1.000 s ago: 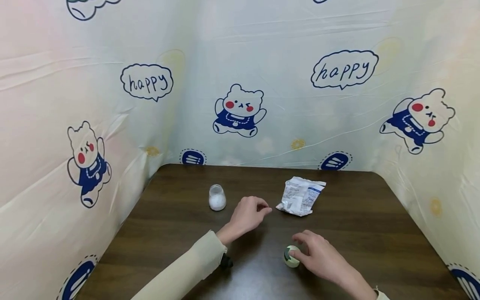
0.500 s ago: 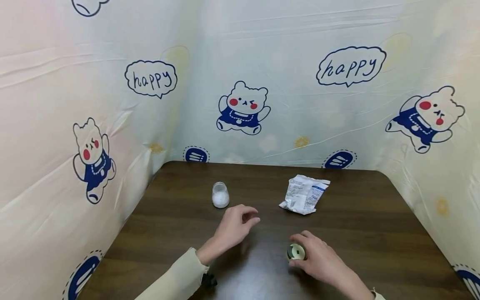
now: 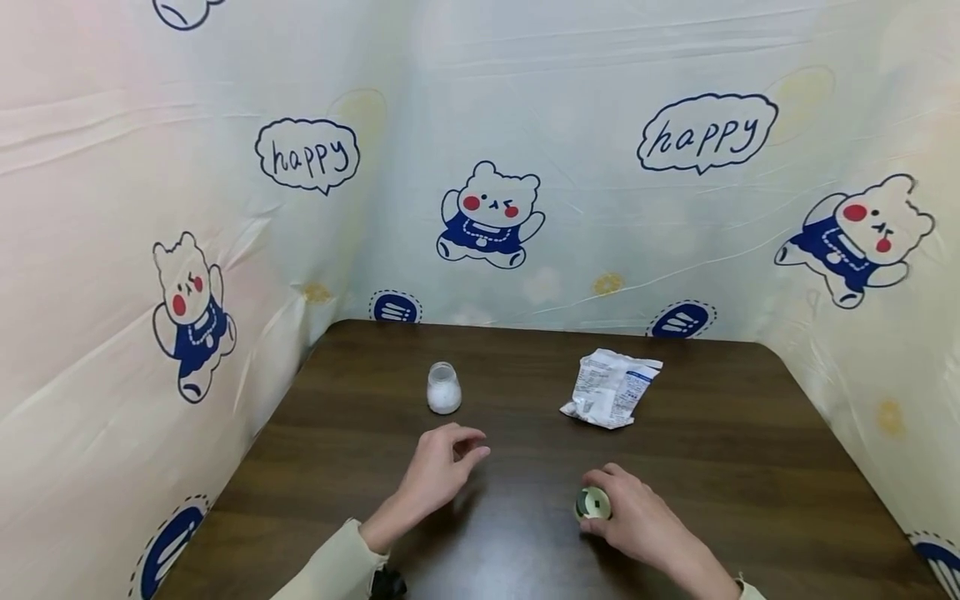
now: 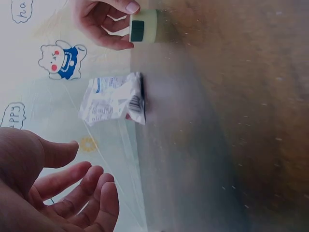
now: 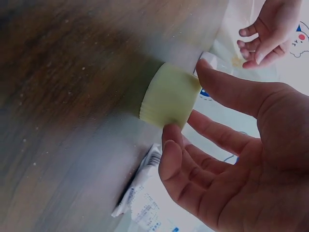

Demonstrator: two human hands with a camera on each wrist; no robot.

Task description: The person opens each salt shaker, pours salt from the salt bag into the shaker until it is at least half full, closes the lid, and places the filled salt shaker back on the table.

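My right hand (image 3: 641,518) pinches a small pale-green cylinder (image 3: 594,503) by its edge, thumb on the near side and fingers on the far side. A dark green patch (image 4: 137,31) shows on the cylinder in the left wrist view, and its plain ribbed side (image 5: 169,94) faces the right wrist camera. It stands at the tabletop. My left hand (image 3: 437,467) hovers over the table to the left, fingers loosely bent, nothing between thumb and fingertips. Just beyond it stands a small glass jar (image 3: 444,392) with white contents and an open top.
A crumpled white printed packet (image 3: 611,389) lies beyond my right hand toward the back of the dark wooden table (image 3: 360,367). A pale cloth (image 3: 585,208) printed with bears and "happy" bubbles rises around the back and sides.
My left hand has drawn back leftward and nearer to me, away from the packet. My right thumb has shifted from over the green cylinder to its near edge, so its top shows.
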